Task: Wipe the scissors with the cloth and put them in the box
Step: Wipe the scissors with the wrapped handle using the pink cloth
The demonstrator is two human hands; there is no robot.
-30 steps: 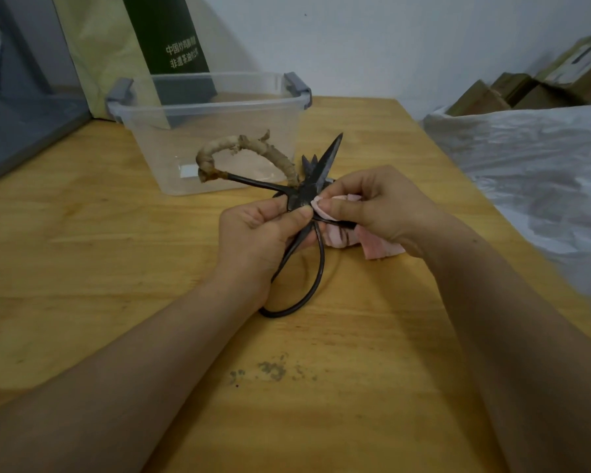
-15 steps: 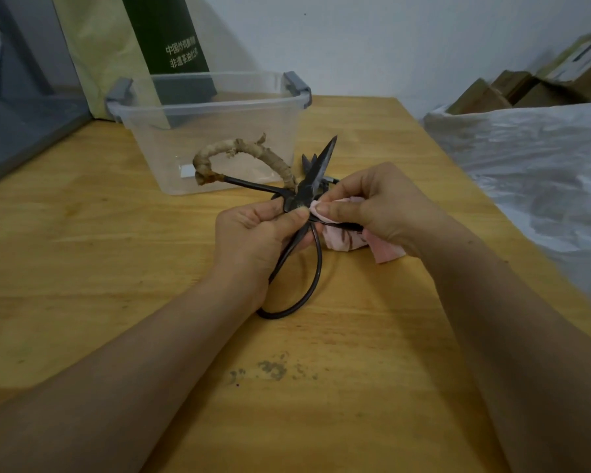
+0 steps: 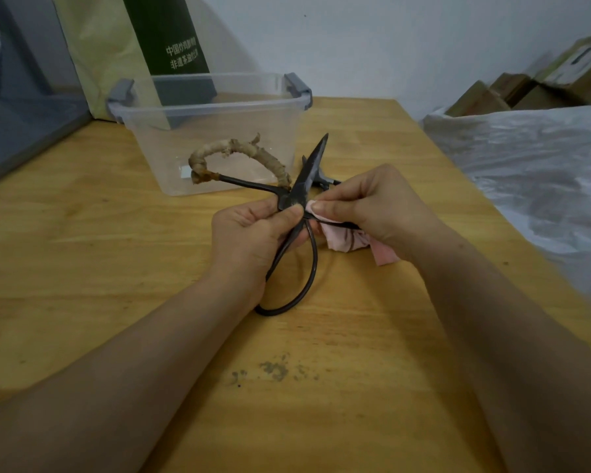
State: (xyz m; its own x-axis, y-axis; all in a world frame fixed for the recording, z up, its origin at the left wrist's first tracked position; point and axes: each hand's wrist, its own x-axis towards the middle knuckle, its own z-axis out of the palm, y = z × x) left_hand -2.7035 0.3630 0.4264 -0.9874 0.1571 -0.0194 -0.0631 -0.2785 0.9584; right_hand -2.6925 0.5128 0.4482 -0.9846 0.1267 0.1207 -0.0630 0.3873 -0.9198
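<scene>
the left hand (image 3: 249,240) is curled round the black scissors (image 3: 307,172) at the pivot, thumb pressed on the metal; the right hand (image 3: 372,206) pinches the pink cloth (image 3: 345,238) against the scissors just beside that thumb, the rest of the cloth bunched under its palm; the scissors are over the wooden table (image 3: 82,250), one blade pointing up and far, the wrapped handle loop at the left, in front of the clear box (image 3: 205,107) standing on the far side
</scene>
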